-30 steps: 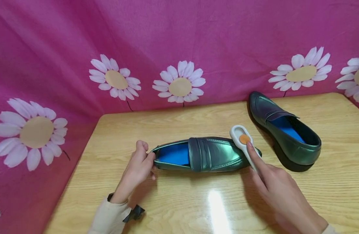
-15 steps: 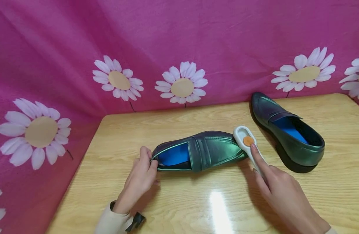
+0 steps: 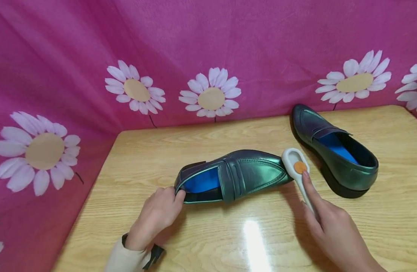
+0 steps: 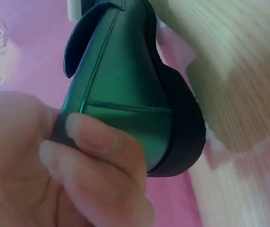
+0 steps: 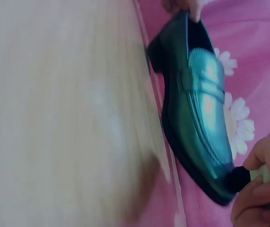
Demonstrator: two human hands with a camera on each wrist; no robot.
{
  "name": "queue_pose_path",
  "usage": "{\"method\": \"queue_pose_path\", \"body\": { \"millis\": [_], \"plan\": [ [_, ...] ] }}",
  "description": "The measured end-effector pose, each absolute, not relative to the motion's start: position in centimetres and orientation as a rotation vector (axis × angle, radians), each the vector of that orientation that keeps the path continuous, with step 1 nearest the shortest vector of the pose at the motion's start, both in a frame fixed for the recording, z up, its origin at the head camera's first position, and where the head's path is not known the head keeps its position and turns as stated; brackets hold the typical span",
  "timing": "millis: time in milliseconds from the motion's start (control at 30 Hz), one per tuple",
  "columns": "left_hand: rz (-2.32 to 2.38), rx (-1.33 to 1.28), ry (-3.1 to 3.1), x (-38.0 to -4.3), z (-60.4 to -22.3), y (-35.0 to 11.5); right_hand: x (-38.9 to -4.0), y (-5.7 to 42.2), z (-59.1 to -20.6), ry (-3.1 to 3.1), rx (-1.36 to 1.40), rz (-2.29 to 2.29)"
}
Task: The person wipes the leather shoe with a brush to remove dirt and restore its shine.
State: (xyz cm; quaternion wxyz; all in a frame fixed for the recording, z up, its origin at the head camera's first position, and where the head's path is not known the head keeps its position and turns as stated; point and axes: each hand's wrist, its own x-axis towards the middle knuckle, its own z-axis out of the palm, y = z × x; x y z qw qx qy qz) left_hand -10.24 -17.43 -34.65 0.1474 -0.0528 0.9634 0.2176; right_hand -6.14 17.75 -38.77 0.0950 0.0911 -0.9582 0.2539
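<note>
A dark green, glossy loafer (image 3: 259, 172) with a blue insole is tilted toward me, its toe pointing right. My left hand (image 3: 162, 209) grips it by the back of the heel; in the left wrist view, curled fingertips (image 4: 97, 137) press on the green heel leather. With my right hand (image 3: 337, 230) I hold a white-handled shoe brush (image 3: 288, 160), index finger on its orange button (image 3: 299, 167). From the right wrist view, the black brush head (image 5: 238, 178) is at the loafer's toe. The loafer hangs above the table in that view.
A matching second loafer (image 3: 356, 176) stands upright on the wooden table (image 3: 208, 241) at the back right, close beyond the brush. A pink cloth (image 3: 262, 45) with white daisies hangs along the table's back and left sides.
The loafer has rolled toward me and its heel end has come nearer, so the far side of its heel shows. The brush has moved a little right, toward the tip of the toe.
</note>
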Motion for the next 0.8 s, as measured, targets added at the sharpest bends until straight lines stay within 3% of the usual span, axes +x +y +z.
{"method": "queue_pose_path", "body": {
  "millis": [200, 633, 800],
  "plan": [
    [0.519, -0.135, 2.732, -10.1, -34.4, -17.5, -5.3, 15.8, -39.0, -2.771, 0.432, 0.777],
    [0.319, -0.05, 2.559, -9.4, -34.6, -17.3, -4.7, 17.8, -38.8, -2.85, 0.023, 0.636],
    [0.204, 0.032, 2.51, -8.6, -35.4, -17.1, -4.8, 18.3, -39.2, -2.812, 0.073, 0.711]
  ]
}}
